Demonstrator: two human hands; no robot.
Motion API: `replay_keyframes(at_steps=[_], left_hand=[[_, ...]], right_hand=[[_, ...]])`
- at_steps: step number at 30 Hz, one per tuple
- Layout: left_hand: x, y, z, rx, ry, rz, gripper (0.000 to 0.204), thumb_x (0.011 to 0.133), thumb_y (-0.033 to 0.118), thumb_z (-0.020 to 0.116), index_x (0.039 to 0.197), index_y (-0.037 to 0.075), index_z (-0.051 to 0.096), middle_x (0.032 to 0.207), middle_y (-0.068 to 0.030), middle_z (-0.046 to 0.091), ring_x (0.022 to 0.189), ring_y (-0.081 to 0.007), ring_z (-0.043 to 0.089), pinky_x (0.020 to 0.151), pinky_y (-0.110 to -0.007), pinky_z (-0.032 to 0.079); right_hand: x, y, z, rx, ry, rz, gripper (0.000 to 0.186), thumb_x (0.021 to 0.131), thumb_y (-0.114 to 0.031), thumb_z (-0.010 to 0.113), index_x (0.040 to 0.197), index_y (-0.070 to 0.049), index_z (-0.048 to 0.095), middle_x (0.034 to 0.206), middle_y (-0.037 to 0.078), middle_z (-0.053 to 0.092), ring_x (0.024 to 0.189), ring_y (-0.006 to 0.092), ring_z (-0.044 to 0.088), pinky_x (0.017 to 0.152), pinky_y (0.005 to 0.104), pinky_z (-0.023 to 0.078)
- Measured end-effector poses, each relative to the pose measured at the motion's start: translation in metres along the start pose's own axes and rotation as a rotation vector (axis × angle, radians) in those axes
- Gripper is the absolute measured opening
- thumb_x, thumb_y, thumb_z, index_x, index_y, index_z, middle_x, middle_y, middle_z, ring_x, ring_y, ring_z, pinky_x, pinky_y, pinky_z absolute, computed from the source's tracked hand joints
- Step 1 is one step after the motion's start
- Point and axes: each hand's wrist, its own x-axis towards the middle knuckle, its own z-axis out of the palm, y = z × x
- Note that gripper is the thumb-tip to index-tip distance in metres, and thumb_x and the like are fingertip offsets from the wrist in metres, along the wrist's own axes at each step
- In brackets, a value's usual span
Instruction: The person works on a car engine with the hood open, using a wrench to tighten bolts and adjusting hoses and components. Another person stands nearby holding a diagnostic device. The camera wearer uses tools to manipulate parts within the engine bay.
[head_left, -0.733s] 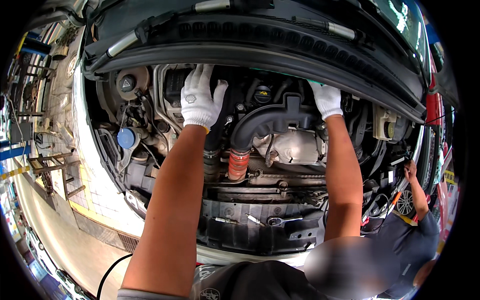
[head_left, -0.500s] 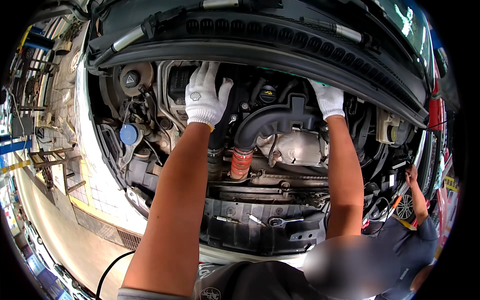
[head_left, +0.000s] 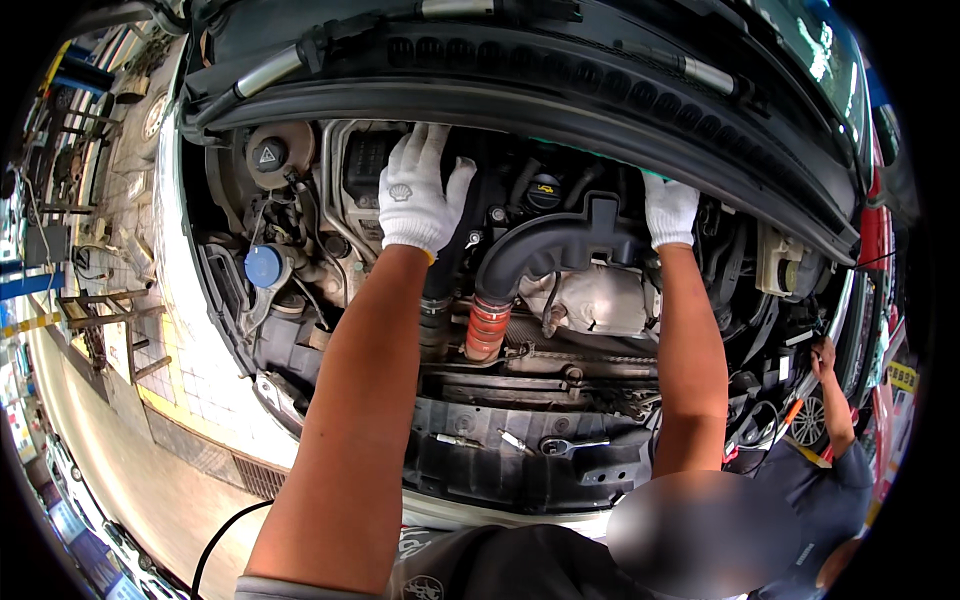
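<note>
Both my hands wear white knit gloves and reach deep into a car's engine bay. My left hand [head_left: 422, 195] lies at the back beside a black box [head_left: 365, 165], fingers stretched out and thumb apart, seemingly holding nothing. Its fingertips come up to the black cowl panel [head_left: 480, 118]. My right hand [head_left: 671, 212] reaches under the edge of that panel, so its fingers are hidden. Between the hands are a black curved air duct [head_left: 535, 240], joined to an orange-red ribbed hose [head_left: 487, 328], and a black oil filler cap [head_left: 543, 191].
Two spark plugs [head_left: 515, 441] and a ratchet [head_left: 570, 444] lie on the black front panel [head_left: 480, 475]. A blue-capped reservoir [head_left: 263, 266] stands left. A co-worker's hand [head_left: 823, 358] is at the right side of the bay. Racks with parts [head_left: 105, 310] line the floor at left.
My left hand has shifted slightly right. My right hand has also moved a little right, its fingers still under the cowl panel. The whole view has shifted slightly.
</note>
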Motion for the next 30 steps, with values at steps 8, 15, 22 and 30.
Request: replay_keyframes(at_steps=[8,15,22,30], left_hand=[[0.0,-0.004,-0.001,0.021,0.006,0.017,0.061,0.098,0.034,0.068,0.147,0.001,0.055,0.148,-0.0268,0.057,0.138,-0.0447,0.052,0.117,-0.053,0.042],[0.002,0.0,0.005,0.021,-0.017,0.047,0.062,0.097,0.036,0.069,0.147,0.001,0.056,0.145,-0.0275,0.058,0.137,-0.0468,0.051,0.116,-0.053,0.042],[-0.001,0.0,0.004,0.019,-0.029,-0.013,0.06,0.099,0.033,0.068,0.148,0.002,0.056,0.149,-0.0273,0.056,0.139,-0.0456,0.05,0.118,-0.052,0.04],[0.001,0.003,0.002,0.039,-0.047,-0.022,0.06,0.101,0.035,0.065,0.15,0.003,0.055,0.151,-0.0265,0.055,0.14,-0.0448,0.049,0.119,-0.051,0.039]], right_hand=[[0.002,0.003,0.018,-0.094,0.168,-0.107,0.05,0.097,-0.041,0.073,0.125,0.0,0.071,0.129,0.022,0.072,0.124,0.0449,0.063,0.109,0.0483,0.045],[-0.007,0.016,0.014,-0.008,-0.069,-0.111,0.053,0.101,-0.048,0.062,0.123,-0.002,0.072,0.128,0.024,0.071,0.123,0.045,0.061,0.11,0.0513,0.044],[-0.004,-0.01,0.018,0.186,0.05,0.115,0.043,0.096,-0.039,0.069,0.115,-0.001,0.074,0.116,0.025,0.074,0.112,0.0456,0.067,0.101,0.05,0.05],[-0.005,-0.03,0.012,0.085,0.02,0.141,0.049,0.094,-0.042,0.072,0.123,-0.002,0.072,0.126,0.027,0.07,0.12,0.0473,0.063,0.106,0.0508,0.048]])
